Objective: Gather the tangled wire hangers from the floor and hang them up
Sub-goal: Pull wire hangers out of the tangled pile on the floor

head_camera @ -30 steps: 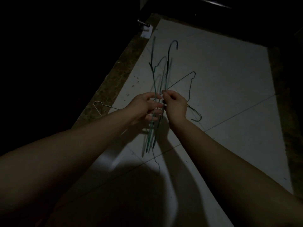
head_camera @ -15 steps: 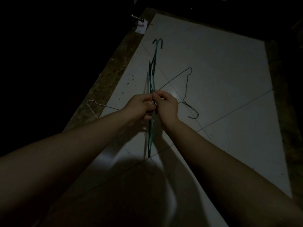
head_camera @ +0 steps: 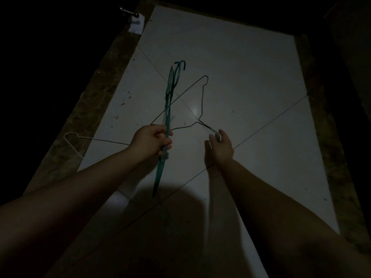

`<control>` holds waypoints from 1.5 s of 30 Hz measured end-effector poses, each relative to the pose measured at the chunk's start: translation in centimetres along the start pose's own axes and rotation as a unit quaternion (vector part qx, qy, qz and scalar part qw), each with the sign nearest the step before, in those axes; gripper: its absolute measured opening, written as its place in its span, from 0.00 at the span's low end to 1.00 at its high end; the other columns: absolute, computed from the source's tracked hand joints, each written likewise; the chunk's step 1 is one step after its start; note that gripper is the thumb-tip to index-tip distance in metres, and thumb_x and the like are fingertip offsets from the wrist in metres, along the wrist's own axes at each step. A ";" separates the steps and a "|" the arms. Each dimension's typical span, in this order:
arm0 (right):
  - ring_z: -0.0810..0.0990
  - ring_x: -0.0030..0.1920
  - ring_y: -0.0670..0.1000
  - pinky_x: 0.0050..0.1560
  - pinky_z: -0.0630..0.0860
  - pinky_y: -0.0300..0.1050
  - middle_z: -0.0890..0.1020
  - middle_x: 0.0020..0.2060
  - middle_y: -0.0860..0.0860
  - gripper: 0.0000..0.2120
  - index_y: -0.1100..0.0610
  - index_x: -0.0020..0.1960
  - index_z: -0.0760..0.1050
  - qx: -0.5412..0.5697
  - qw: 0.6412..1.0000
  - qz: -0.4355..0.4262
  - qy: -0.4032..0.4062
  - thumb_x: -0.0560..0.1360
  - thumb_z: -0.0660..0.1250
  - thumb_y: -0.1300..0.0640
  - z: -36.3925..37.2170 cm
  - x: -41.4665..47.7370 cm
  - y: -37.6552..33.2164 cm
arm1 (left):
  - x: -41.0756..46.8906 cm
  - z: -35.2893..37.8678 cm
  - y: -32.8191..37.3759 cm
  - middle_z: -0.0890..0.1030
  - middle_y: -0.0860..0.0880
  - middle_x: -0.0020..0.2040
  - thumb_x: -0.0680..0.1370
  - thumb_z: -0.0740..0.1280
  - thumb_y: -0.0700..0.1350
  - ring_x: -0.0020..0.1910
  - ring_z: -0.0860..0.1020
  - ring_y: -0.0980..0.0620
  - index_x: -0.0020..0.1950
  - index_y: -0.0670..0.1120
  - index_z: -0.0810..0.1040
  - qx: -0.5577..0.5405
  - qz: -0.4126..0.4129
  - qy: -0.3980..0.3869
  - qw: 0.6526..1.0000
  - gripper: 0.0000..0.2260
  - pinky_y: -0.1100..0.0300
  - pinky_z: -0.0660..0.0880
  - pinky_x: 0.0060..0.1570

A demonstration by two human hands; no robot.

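1. Head view: half a second ago both hands were pressed together on the bunch of thin green wire hangers (head_camera: 168,115). Now only the left hand (head_camera: 152,140) holds it. The right hand (head_camera: 219,146) has let go and moved away to the right.
2. The left fingers (head_camera: 167,142) are curled tight around the middle of the green bunch. The bunch stands almost straight up and down in the air. Its hooks are at the top, far from the person, and its bottom end points down toward the dark shadow on the floor.
3. The right fingers (head_camera: 221,134) are stretched out and loose, and they hold nothing. They are right at the hook of a thin dark wire hanger (head_camera: 202,103) that lies flat on the white tile floor (head_camera: 251,87). It is blurry there, so I cannot tell if they touch the hook.
4. The dark hanger lies between the two hands and stretches away from them. One long side of it runs behind the green bunch.
5. A white wire hanger (head_camera: 100,139) lies on the floor to the left. The left arm hides one end of it, and its far corner sits on the brown stone strip (head_camera: 96,101).
6. The room is very dark. I cannot count how many green hangers are in the bunch. A small shiny metal knob (head_camera: 128,12) and a white scrap of paper (head_camera: 137,25) show at the top left.
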State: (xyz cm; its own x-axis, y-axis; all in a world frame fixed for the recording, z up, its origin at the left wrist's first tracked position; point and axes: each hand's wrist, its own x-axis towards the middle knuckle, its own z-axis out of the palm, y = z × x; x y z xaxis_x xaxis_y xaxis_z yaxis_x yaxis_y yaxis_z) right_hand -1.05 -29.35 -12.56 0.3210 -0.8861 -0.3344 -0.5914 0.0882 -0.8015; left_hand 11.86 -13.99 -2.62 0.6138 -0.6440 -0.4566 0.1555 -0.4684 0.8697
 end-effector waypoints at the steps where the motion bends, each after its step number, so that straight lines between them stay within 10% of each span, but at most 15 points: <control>1: 0.64 0.71 0.58 0.72 0.58 0.50 0.66 0.72 0.55 0.24 0.54 0.74 0.63 -0.037 0.999 -0.001 -0.014 0.80 0.58 0.47 0.0 0.4 0.3 | 0.3 0.2 -0.1 0.78 0.43 0.40 0.77 0.61 0.30 0.36 0.78 0.52 0.47 0.42 0.77 0.013 0.003 -0.001 1.000 0.09 0.60 0.77 0.36; 6: 0.66 0.66 0.60 0.60 0.61 0.53 0.68 0.69 0.54 0.20 0.53 0.64 0.69 -0.209 0.975 -0.025 -0.074 0.81 0.48 0.45 1.2 2.6 1.9 | 1.1 0.6 -0.6 0.78 0.46 0.39 0.77 0.62 0.31 0.35 0.78 0.55 0.50 0.42 0.77 0.034 0.006 0.015 0.999 0.09 0.69 0.75 0.29; 12: 0.73 0.59 0.60 0.60 0.66 0.52 0.71 0.51 0.55 0.09 0.46 0.39 0.67 -0.074 0.996 -0.041 -0.028 0.78 0.54 0.50 1.7 2.2 2.0 | 0.7 0.7 -1.2 0.79 0.46 0.40 0.77 0.62 0.32 0.36 0.80 0.55 0.42 0.50 0.75 0.036 0.006 0.027 0.999 0.14 0.63 0.77 0.34; 16: 0.75 0.58 0.52 0.66 0.70 0.50 0.76 0.60 0.55 0.14 0.57 0.62 0.76 0.178 0.983 0.007 0.038 0.77 0.63 0.57 1.2 0.9 -1.2 | 0.6 0.0 -1.2 0.78 0.43 0.39 0.77 0.61 0.32 0.30 0.79 0.62 0.45 0.46 0.77 0.048 0.030 0.044 0.997 0.11 0.68 0.75 0.30; 22: 0.78 0.43 0.47 0.33 0.74 0.28 0.80 0.50 0.56 0.15 0.62 0.61 0.76 0.352 0.935 0.023 0.044 0.74 0.67 0.67 -1.6 -1.6 -8.6 | 0.0 -1.1 0.0 0.76 0.43 0.37 0.76 0.64 0.32 0.31 0.79 0.58 0.48 0.44 0.77 0.038 0.051 0.077 0.995 0.08 0.71 0.75 0.29; 29: 0.78 0.34 0.45 0.32 0.71 0.34 0.79 0.32 0.51 0.09 0.56 0.42 0.74 0.383 0.916 -0.074 -0.092 0.75 0.65 0.69 -3.5 -6.2 -16.6 | -0.6 -3.5 0.9 0.77 0.38 0.39 0.75 0.65 0.34 0.44 0.80 0.40 0.46 0.43 0.78 0.067 0.089 0.118 0.987 0.06 0.44 0.77 0.51; 45: 0.70 0.28 0.45 0.25 0.63 0.33 0.75 0.32 0.54 0.16 0.56 0.36 0.64 0.432 0.859 -0.115 -0.248 0.77 0.58 0.72 -1.0 -11.6 -22.2 | -3.9 -5.0 0.1 0.79 0.44 0.43 0.74 0.65 0.30 0.33 0.77 0.62 0.54 0.40 0.78 0.066 0.115 0.060 0.989 0.11 0.76 0.71 0.30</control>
State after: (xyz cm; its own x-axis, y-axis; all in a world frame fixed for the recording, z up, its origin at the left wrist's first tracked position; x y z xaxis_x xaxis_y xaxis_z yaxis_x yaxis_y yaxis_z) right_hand 7.60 -21.50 9.65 0.7592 -0.6405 -0.1156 0.2315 0.4318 -0.8718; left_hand 13.35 -8.52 0.20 0.7106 -0.6694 -0.2168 -0.0972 -0.3985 0.9120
